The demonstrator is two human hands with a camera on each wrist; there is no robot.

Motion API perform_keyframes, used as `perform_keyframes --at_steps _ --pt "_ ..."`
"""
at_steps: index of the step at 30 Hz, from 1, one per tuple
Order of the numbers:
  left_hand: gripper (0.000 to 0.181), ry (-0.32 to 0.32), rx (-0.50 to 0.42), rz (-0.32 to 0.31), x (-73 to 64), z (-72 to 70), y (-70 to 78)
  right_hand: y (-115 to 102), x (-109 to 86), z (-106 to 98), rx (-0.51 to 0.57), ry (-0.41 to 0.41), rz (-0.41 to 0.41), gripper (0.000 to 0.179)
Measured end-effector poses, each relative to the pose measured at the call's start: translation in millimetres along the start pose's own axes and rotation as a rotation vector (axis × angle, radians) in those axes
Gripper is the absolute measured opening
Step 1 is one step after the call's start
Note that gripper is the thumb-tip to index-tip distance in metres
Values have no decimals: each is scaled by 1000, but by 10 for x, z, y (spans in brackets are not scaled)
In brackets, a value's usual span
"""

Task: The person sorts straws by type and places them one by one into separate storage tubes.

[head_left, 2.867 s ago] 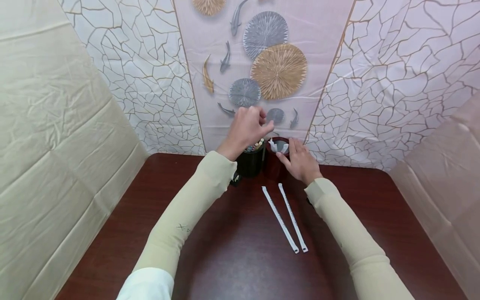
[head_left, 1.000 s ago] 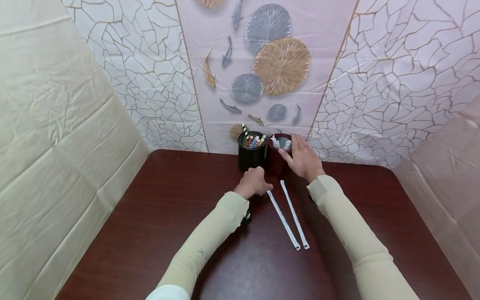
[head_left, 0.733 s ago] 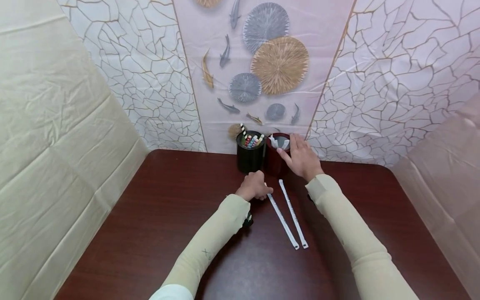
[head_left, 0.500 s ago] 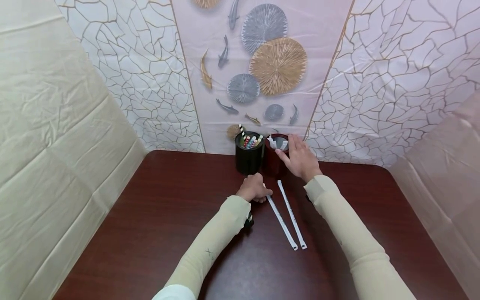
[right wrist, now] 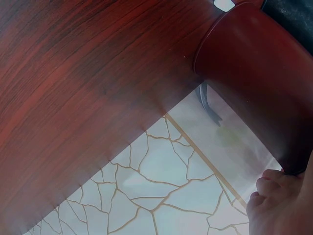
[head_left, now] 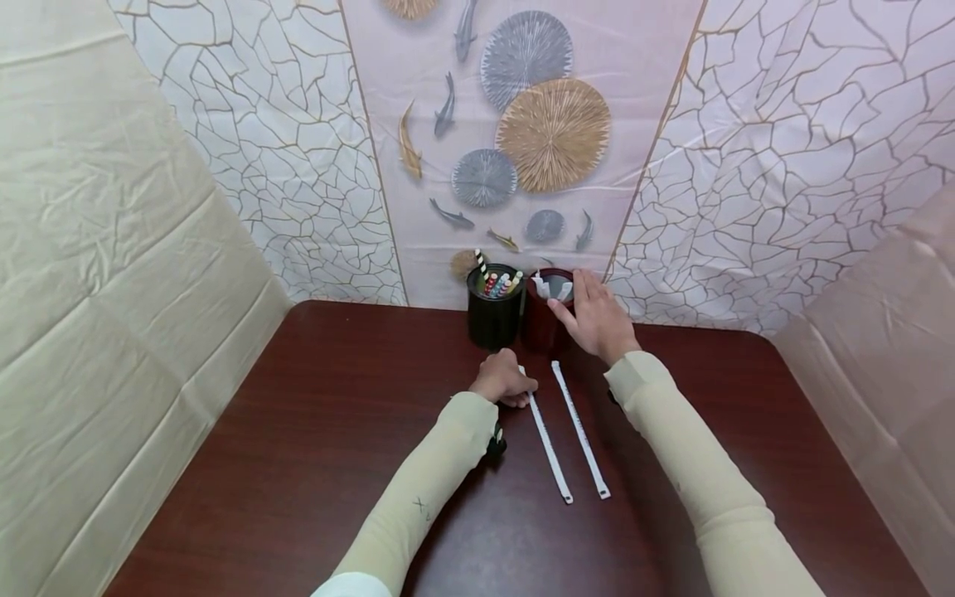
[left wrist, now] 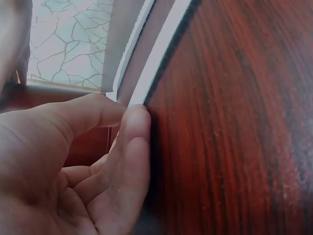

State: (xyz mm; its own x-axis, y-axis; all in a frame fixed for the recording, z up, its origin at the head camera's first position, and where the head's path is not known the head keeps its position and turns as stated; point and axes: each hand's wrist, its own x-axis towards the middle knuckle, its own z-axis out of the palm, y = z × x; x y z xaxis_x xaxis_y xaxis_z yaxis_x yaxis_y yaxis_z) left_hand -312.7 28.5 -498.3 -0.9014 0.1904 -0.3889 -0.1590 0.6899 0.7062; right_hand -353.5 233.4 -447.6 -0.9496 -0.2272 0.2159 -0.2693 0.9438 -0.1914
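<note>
Thumb and fingers of my left hand [head_left: 503, 379] pinch the far end of a straw in a white paper wrapper [head_left: 550, 452]; the left wrist view shows the fingertips meeting on this wrapped straw [left wrist: 164, 46]. A second wrapped straw [head_left: 580, 431] lies just to its right on the table. My right hand [head_left: 600, 319] rests with extended fingers against the right rim of a dark red cup [head_left: 543, 327]. White paper pieces [head_left: 543, 286] show inside that cup. In the right wrist view, fingertips [right wrist: 279, 188] touch its rim.
Left of the red cup stands a black cup [head_left: 492, 323] with several colourful patterned straws [head_left: 501, 284], one striped black and white. Both cups sit at the back of the dark wooden table [head_left: 313, 431], near a patterned cloth backdrop [head_left: 313, 166].
My left hand has come down from above the black cup to the left wrapped straw and gripped it. That straw's near end has swung left. The right hand stays at the red cup.
</note>
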Motion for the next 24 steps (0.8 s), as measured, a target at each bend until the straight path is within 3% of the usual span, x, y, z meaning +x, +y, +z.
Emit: perform_keyframes --at_steps 11,18,24 --pt "28 -41 -104 24 -62 -53 -60 -22 -32 16 26 8 -3 93" --pt "25 -39 -112 18 -97 -232 -31 -33 -21 -1 12 8 5 92" --pt "27 16 -78 48 -184 -434 56 -30 -6 -13 11 8 6 92"
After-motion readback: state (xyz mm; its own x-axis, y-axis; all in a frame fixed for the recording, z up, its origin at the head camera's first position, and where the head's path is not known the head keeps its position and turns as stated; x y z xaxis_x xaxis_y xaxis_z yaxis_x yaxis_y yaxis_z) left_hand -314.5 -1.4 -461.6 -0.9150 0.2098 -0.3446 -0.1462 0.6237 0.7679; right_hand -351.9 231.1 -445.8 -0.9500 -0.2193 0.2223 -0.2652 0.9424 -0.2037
